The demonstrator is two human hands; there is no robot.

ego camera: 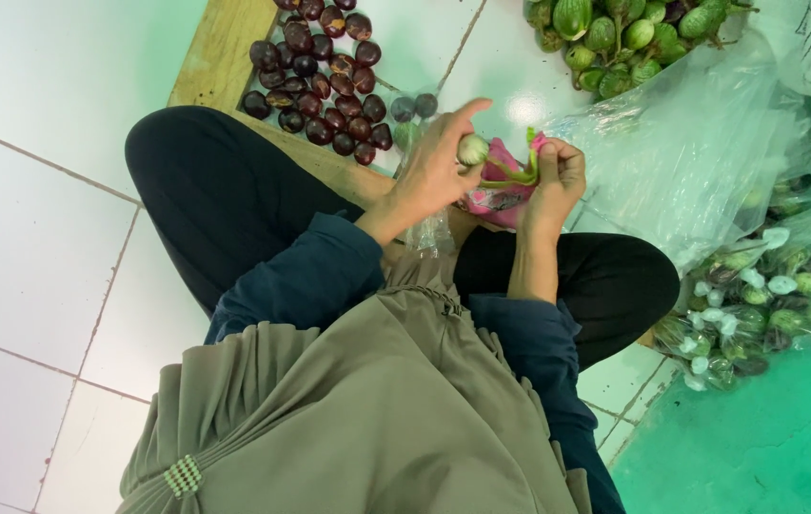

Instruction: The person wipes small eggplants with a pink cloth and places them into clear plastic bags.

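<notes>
Seated cross-legged on the white tiled floor [34, 257], we hold a small round pale-green eggplant [473, 149] above our lap, and we take this eggplant as the landmark. Our left hand [436, 171] grips it, thumb and curled fingers pinching its body while the index finger points straight out past it. Our right hand [555, 181], just right of the eggplant, has its fingers pressed together in a fist around the green stem [510, 174] that runs from the fruit. Directly behind and below the eggplant lies a pink packet [501, 198]; a clear plastic bag [429, 231] hangs beneath the left hand. Left of and above the eggplant, dark purple-brown round fruits [320, 86] lie heaped on a wooden board [220, 52]. Above and to its right sits a pile of green eggplants [615, 38]; further right and lower, bagged mixed eggplants [758, 305] rest under clear plastic sheeting [682, 152].
</notes>
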